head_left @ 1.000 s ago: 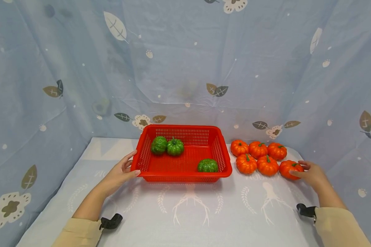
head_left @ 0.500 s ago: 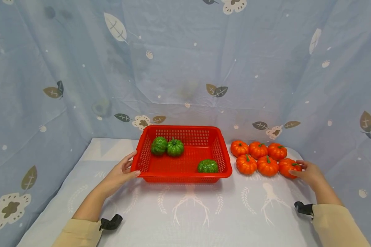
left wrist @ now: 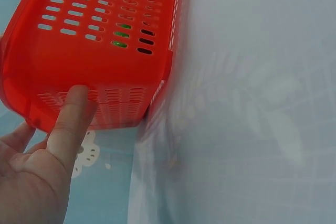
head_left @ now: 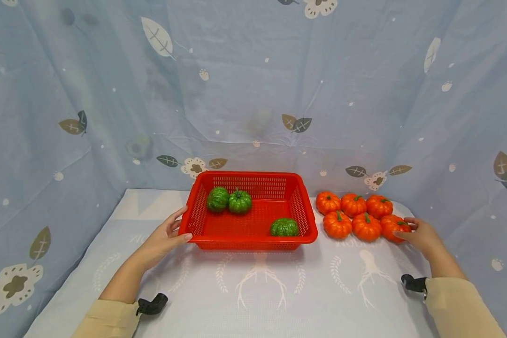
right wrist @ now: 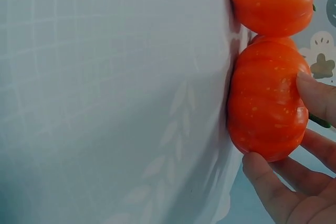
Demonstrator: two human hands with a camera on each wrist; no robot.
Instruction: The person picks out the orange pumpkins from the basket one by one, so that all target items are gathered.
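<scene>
In the head view, my left hand (head_left: 160, 240) holds the front left corner of a red plastic basket (head_left: 249, 239). Its thumb (left wrist: 71, 124) lies straight against the basket wall in the left wrist view, other fingers partly hidden behind the rim. Inside the basket sit three small green pumpkins: two together at the back left (head_left: 240, 202), one at the front right (head_left: 284, 227). On the far right, my right hand (head_left: 423, 237) holds a small orange pumpkin (head_left: 391, 228) between thumb and fingers. The right wrist view shows this pumpkin (right wrist: 268, 98) resting on the cloth, against its neighbour (right wrist: 270, 1).
More orange pumpkins (head_left: 337, 225) stand right of the basket, and with the held one they make two rows of three. A white patterned cloth (head_left: 312, 291) covers the table. Blue printed curtain (head_left: 253, 94) hangs behind and at both sides.
My right hand has slid the front right orange pumpkin slightly left and back, closing the gap to the row beside it. The left hand and basket stay put.
</scene>
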